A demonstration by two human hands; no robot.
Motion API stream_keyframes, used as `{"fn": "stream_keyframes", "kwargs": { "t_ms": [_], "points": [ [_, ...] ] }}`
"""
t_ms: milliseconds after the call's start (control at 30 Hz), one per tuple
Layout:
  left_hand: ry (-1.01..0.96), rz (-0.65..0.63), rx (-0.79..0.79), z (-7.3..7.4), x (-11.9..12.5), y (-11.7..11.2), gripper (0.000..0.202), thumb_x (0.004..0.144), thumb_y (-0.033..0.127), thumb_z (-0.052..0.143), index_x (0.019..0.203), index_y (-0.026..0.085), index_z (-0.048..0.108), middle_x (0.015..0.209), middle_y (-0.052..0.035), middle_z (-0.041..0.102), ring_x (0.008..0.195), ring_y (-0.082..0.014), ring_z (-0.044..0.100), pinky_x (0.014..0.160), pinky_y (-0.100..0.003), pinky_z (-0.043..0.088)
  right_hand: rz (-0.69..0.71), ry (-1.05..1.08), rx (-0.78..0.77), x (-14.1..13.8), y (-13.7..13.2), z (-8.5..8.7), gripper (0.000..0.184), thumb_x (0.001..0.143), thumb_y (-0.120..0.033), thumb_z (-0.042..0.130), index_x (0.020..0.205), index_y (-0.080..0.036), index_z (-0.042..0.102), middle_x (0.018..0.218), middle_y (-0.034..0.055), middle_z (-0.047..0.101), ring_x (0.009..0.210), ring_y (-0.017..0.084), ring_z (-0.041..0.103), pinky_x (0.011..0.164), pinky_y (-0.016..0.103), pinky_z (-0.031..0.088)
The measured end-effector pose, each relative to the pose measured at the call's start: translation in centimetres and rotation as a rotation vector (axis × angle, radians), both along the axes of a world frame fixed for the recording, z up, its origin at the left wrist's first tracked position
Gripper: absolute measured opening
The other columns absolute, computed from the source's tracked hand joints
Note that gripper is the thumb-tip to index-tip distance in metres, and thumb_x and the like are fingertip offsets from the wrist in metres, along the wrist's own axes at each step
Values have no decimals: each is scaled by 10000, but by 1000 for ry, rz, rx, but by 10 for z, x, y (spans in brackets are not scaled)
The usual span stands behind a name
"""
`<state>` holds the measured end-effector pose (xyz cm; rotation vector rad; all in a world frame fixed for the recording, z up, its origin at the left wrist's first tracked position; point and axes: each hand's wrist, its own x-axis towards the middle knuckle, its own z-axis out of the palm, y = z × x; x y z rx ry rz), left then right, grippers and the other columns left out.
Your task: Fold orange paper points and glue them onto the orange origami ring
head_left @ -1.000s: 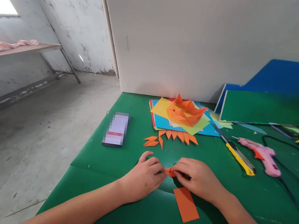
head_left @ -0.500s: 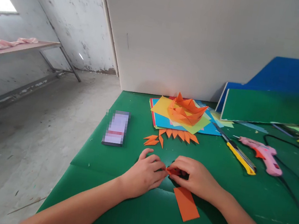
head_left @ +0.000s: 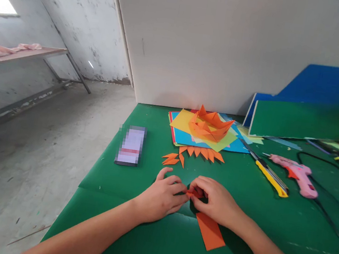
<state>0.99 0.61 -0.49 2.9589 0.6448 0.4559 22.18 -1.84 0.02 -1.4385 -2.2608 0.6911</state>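
Between my two hands is a small piece of orange paper (head_left: 195, 194), partly folded and largely covered by fingers. My left hand (head_left: 164, 195) rests on the table and pinches its left end. The fingers of my right hand (head_left: 215, 196) are closed on its other side. Just below the right hand lies a flat orange paper strip (head_left: 209, 232). Beyond my hands, several folded orange paper pieces (head_left: 202, 153) lie in a row, with a few more (head_left: 171, 159) at their left. An orange folded paper ring with points (head_left: 210, 128) sits on a stack of coloured paper (head_left: 175, 128).
A phone (head_left: 130, 146) with a blurred screen lies left on the green table (head_left: 139, 249). At right are a yellow utility knife (head_left: 271, 178) and a pink glue gun (head_left: 297, 174) with a black cord. Green board (head_left: 303, 120) and blue board lean at the back against a white panel (head_left: 215, 45).
My right fingers have shifted slightly at the orange paper, and more of it shows between the hands. My left hand keeps its place. The whole view has moved very slightly.
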Motion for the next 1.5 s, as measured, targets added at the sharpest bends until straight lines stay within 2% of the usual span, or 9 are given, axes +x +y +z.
{"fn": "stream_keyframes", "kwargs": {
  "t_ms": [767,1033,1267,1400,1500],
  "points": [
    [64,34,33,5,4,-5,207,942,219,481,1101,246,611,1025,-11,654,1025,-175,526,1112,-467,155,29,17,-16,0,1,2,109,821,-111,510,805,-218,517,726,-13,523,691,154,496,606,259,367],
    [38,20,23,2,3,-5,222,964,209,438,1125,220,591,1096,-13,652,1050,-168,514,1132,-480,35,22,31,-60,2,4,0,111,822,-111,512,809,-221,525,719,-23,529,675,144,493,584,247,341],
    [50,25,-3,6,5,-5,220,940,196,463,1115,222,592,1105,-18,649,1064,-183,513,1115,-471,86,-27,-15,-65,-4,4,0,136,782,-85,503,787,-221,506,682,-39,504,639,134,472,555,245,301],
    [36,44,-42,7,5,-4,186,931,206,483,1063,229,611,1049,-11,655,1064,-191,503,1092,-473,119,-42,-34,-44,-4,3,0,175,783,-95,505,886,-236,521,683,-38,498,677,150,496,583,251,324],
    [1,53,-89,5,3,-2,197,938,217,475,1053,256,630,1006,1,656,1048,-188,504,1076,-464,140,-51,-37,-19,-2,1,-1,137,789,-124,523,874,-232,522,773,-14,524,726,161,506,628,266,362]
  ]
}}
